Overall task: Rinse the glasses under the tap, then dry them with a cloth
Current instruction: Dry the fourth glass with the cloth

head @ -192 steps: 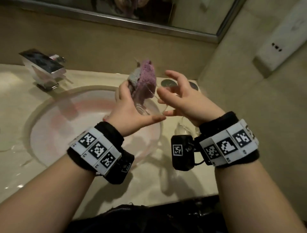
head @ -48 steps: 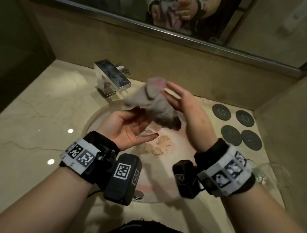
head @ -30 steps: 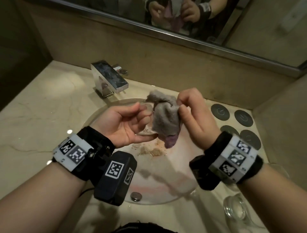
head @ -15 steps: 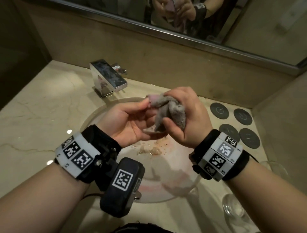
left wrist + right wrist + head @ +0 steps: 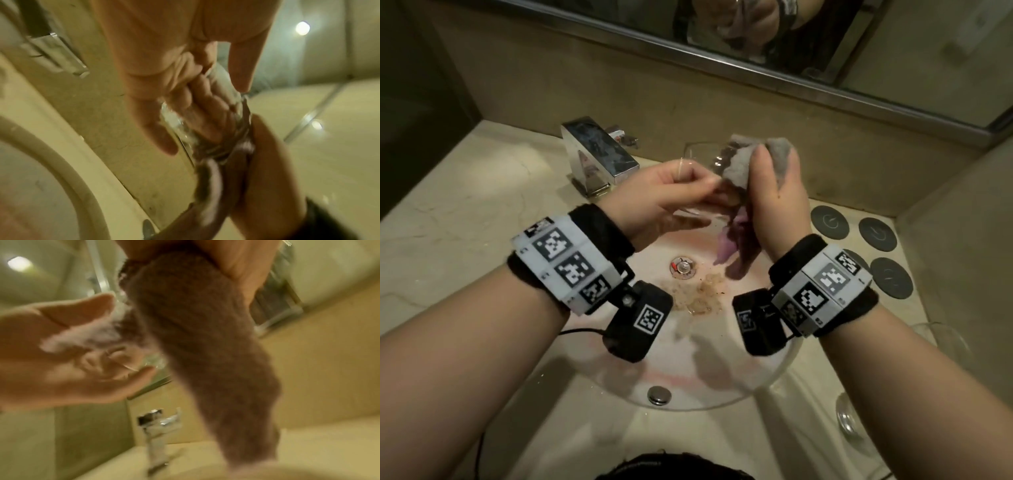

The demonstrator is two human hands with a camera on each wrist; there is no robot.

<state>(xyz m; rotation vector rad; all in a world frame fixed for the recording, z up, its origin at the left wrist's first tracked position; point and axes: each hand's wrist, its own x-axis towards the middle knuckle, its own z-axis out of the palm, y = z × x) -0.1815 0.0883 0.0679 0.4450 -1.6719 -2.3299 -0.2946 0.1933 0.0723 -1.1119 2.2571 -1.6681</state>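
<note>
Held at frame centre over the sink (image 5: 774,373): a clear glass (image 5: 702,161), base cupped in the curled left hand (image 5: 664,195), right hand (image 5: 777,195) clenched round the grey cloth (image 5: 739,161) pressed against it. Probably light, rigid, slippery when wet, breakable; best gripped round the body. Appears empty. Lower right, two more glasses (image 5: 849,418) on the counter, contents unclear.
</note>
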